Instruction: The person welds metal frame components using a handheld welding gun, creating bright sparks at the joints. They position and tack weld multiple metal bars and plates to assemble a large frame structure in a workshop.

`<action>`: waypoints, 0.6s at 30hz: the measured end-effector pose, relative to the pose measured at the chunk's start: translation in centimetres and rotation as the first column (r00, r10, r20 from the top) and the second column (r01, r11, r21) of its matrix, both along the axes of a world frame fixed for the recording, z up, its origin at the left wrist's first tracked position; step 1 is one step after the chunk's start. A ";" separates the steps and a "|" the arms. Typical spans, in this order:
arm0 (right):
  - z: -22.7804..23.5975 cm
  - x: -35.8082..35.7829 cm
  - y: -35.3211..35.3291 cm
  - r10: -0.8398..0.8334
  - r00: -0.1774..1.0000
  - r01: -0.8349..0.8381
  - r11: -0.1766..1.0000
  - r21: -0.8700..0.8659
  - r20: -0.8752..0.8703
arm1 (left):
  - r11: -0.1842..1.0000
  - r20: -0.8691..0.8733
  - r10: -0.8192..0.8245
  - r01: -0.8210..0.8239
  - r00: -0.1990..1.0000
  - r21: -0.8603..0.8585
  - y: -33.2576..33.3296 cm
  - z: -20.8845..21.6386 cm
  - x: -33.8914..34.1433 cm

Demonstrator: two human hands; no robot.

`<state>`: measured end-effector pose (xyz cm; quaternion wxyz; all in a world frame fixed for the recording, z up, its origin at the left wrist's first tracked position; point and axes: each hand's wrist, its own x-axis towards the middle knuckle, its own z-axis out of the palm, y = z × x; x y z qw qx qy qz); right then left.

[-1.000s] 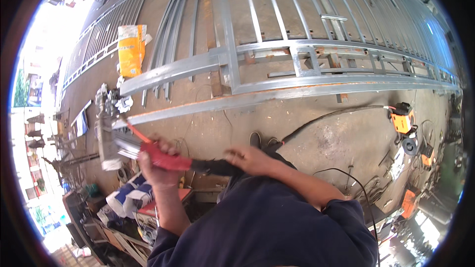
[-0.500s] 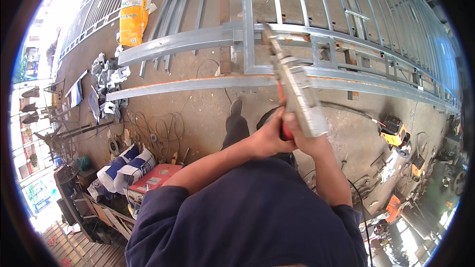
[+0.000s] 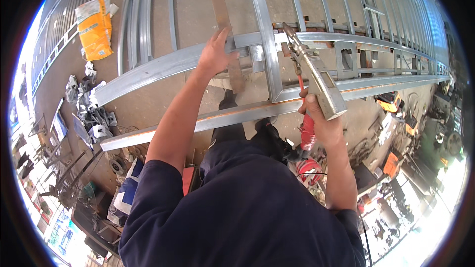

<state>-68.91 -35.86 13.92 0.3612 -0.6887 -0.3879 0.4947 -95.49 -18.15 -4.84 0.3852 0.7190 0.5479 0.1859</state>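
Note:
My right hand (image 3: 321, 116) is closed round the red-wrapped handle of a silver welding gun (image 3: 319, 81), whose narrow nozzle points away from me. The nozzle tip is over the frame, just right of an upright galvanized square tube (image 3: 262, 24). Out to the left, my left hand (image 3: 213, 54) is over a long galvanized crossbar (image 3: 153, 69), fingers stretched out. A rusty flat strip (image 3: 217, 0) passes beside those fingers. Whether the hand presses on the metal, I cannot tell. Nearer to me, another long tube (image 3: 222, 118) with a rust-coloured edge lies across in front of my legs.
Barred metal frames (image 3: 391, 10) extend to the far right. An orange and white bag (image 3: 94, 29) lies at the far left, above scrap metal pieces (image 3: 84, 99). A yellow and black machine (image 3: 389, 101) stands at right. Red hose (image 3: 308, 133) hangs below the gun.
My left hand has let go of the welding gun and reached forward left to the crossbar. My right hand keeps the gun, now a little farther right. The whole view has shifted.

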 end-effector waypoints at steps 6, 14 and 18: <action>-1.2 -2.9 2.1 -0.017 1.000 0.018 0.990 -0.141 0.010 | 0.987 0.057 -0.101 0.093 0.993 0.132 1.4 -2.3 0.0; -2.7 -4.4 2.3 -0.026 0.999 0.021 0.979 -0.202 -0.021 | 0.976 0.110 -0.101 0.077 0.989 0.205 2.0 -2.3 0.0; -2.9 -4.7 2.5 -0.004 1.000 0.002 0.979 -0.206 -0.009 | 0.978 0.121 -0.109 0.084 0.987 0.191 2.0 -2.4 -0.1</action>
